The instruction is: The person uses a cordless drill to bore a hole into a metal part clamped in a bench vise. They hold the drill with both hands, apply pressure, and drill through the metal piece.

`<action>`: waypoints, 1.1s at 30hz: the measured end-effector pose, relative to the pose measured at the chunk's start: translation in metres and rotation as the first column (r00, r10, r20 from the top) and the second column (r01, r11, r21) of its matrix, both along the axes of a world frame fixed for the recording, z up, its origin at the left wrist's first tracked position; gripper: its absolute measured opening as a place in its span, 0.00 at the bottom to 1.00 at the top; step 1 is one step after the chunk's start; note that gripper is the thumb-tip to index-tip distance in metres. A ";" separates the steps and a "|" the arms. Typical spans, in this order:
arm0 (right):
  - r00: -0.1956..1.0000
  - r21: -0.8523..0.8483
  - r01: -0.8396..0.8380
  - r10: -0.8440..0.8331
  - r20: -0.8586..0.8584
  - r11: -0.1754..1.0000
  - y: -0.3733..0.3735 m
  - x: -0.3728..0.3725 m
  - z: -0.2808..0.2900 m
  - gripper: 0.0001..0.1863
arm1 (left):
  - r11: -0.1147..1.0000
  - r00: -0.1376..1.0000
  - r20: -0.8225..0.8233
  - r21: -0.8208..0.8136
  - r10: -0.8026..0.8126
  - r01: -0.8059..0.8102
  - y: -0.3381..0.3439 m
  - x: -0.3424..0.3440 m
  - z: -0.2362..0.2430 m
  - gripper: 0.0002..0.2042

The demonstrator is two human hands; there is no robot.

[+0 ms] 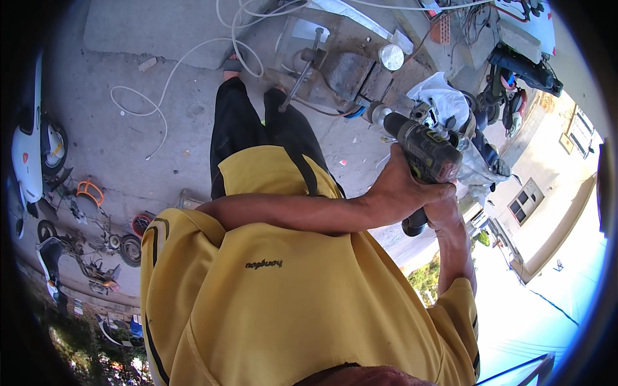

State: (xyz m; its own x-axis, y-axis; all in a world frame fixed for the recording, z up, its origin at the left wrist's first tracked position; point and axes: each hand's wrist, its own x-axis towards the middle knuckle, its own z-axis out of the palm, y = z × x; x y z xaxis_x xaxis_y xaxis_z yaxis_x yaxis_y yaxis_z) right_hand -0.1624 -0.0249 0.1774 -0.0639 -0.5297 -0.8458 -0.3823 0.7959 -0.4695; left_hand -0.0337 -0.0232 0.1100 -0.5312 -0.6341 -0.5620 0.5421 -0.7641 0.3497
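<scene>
Both of my hands are closed on a black and green cordless drill (425, 147), tilted with its silver front end toward the bench vise (351, 72). My left hand (404, 183) reaches across my body and wraps the drill's body and upper grip. Pressed against it, my right hand (441, 207) grips the handle from the other side. The drill's dark base (414, 223) shows below my wrists. Its silver tip is close to the vise jaws; whether it touches a workpiece there I cannot tell. A long metal bar handle (300, 80) sticks out of the vise.
A round silver-topped can (391, 57) stands by the vise. White plastic sheeting (441, 96) with metal parts lies beside the drill. A pale hose (161, 106) loops over the concrete floor. Motorcycles and parts, including an orange ring (90, 190), stand at the left.
</scene>
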 end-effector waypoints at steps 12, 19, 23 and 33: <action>0.998 -0.041 0.020 -0.018 0.055 0.999 -0.007 0.010 -0.002 0.22 | 0.994 0.993 -0.057 -0.030 0.100 -0.102 0.003 -0.004 -0.001 0.43; 0.995 -0.069 0.045 -0.039 0.091 0.997 -0.011 0.018 0.002 0.23 | 0.998 0.997 -0.045 -0.009 0.060 -0.061 0.001 0.001 0.001 0.43; 0.993 -0.052 0.088 -0.084 0.081 0.995 -0.008 0.023 0.004 0.23 | 0.999 0.999 -0.025 -0.019 0.032 -0.033 0.005 0.000 -0.002 0.43; 0.991 -0.126 0.062 -0.046 0.125 0.990 0.001 0.014 -0.003 0.23 | 0.998 0.996 -0.060 -0.014 0.063 -0.064 0.010 -0.005 -0.003 0.43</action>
